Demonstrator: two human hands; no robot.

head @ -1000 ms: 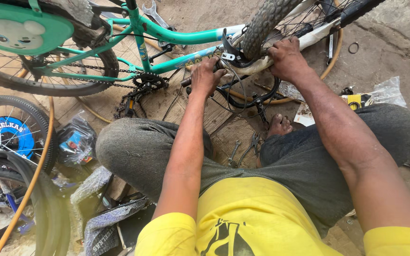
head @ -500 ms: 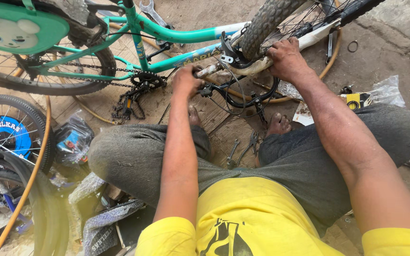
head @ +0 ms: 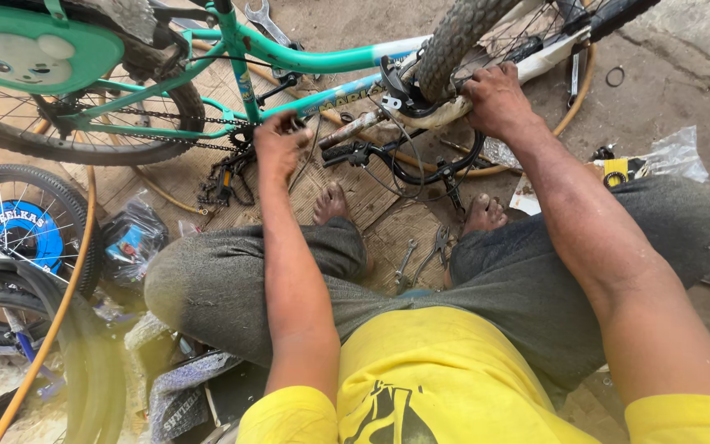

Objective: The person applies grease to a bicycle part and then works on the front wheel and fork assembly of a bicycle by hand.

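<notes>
- The green bicycle frame (head: pixel 306 57) lies upside down on the ground in front of the squatting person, its tubes running from upper left to upper right of the view.
- The front tyre (head: pixel 454 37) stands at the top centre, knobbly tread toward the person, with a pale mudguard (head: pixel 433 115) curving just beneath it.
- The right hand (head: pixel 499 99) is curled closed over the end of that mudguard, right against the tyre, fingers wrapped round the edge.
- The left hand (head: pixel 279 146) sits lower and further left, by the crank and chain (head: pixel 223 168); its fingers are bent and pinched together, but what they grip is hidden (too small to make out).
- A black handlebar with cables (head: pixel 421 164) loops between the two hands, near the ground.
- The rear wheel (head: pixel 76 136) lies at the upper left, partly covered by a green chain guard (head: pixel 26 49) with a bear face.
- The person's bare feet rest on cardboard (head: pixel 404 222), with pliers (head: pixel 431 251) and a small spanner (head: pixel 404 261) lying between the knees.
- A larger spanner (head: pixel 266 20) lies at the top beyond the frame.
- A small spoked wheel (head: pixel 10 230) with a blue hub disc lies at the left, an orange hose (head: pixel 67 304) running past it.
- A clear plastic bag (head: pixel 667 156) lies at the right, beside the person's right knee.
</notes>
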